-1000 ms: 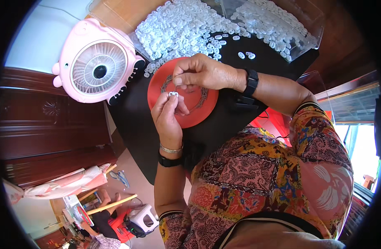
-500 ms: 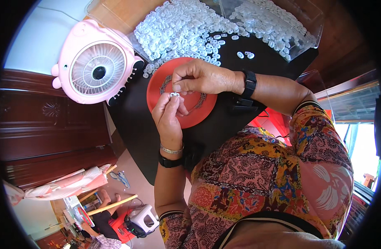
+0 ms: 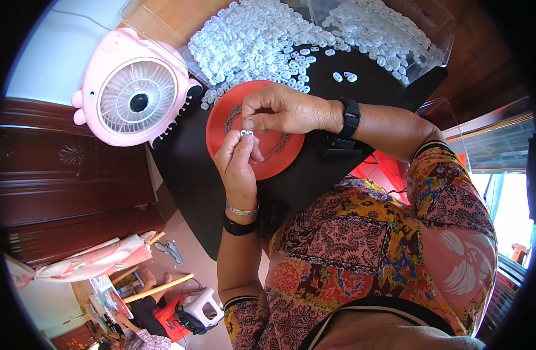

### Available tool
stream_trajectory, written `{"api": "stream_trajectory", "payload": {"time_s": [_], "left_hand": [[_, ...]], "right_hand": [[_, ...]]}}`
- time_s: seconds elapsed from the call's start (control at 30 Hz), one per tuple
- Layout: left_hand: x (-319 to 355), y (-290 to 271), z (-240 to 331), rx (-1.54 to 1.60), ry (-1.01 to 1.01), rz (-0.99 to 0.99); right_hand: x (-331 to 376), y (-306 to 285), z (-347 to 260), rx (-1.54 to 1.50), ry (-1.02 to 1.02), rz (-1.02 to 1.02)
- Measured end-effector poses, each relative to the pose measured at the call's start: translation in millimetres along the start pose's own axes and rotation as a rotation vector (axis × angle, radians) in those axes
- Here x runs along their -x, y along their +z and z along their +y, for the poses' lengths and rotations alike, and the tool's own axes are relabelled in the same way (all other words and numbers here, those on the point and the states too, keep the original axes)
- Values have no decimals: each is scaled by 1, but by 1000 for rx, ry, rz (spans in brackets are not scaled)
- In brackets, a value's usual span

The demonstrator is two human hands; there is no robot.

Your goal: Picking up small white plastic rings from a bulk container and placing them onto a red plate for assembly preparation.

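Observation:
My left hand (image 3: pixel 239 166) is raised over a round red plate (image 3: pixel 279 154) and pinches a small white plastic piece (image 3: pixel 246 133) between thumb and fingertips. My right hand (image 3: pixel 285 109), with a black watch on its wrist, comes in from the right. Its thumb and forefinger are pinched together on top of the same piece. A bracelet and a black band sit on my left wrist. The plate lies on a black tabletop (image 3: pixel 186 175).
A big heap of the same white pieces (image 3: pixel 250 38) lies behind the plate, partly in clear plastic bins (image 3: pixel 420 44). A pink desk fan (image 3: pixel 134 87) stands at the left. Dark wooden furniture and floor clutter are lower left.
My right fingertips have come down a little onto the white piece held by my left hand. Both hands otherwise stay over the red plate.

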State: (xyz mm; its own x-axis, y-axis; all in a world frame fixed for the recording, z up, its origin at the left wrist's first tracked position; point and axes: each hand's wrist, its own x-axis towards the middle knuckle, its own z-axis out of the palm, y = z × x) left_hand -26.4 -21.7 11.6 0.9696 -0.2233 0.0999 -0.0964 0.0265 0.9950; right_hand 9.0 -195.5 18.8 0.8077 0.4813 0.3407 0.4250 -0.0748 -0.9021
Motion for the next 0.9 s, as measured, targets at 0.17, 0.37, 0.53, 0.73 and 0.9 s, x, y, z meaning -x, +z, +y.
{"api": "stream_trajectory", "payload": {"time_s": [0.17,0.37,0.53,0.73,0.9], "left_hand": [[1,0,0,-23,18,-8],[2,3,-2,-13,-1,12],[1,2,-1,3,-16,10],[-2,-3,0,17,-7,37],[-2,-5,0,45,-24,37]], "right_hand": [[1,-1,-5,98,22,-24],[0,2,-3,114,2,-14],[1,4,1,74,14,-14],[-1,0,2,36,2,-12],[-2,-4,2,-101,69,1]]}}
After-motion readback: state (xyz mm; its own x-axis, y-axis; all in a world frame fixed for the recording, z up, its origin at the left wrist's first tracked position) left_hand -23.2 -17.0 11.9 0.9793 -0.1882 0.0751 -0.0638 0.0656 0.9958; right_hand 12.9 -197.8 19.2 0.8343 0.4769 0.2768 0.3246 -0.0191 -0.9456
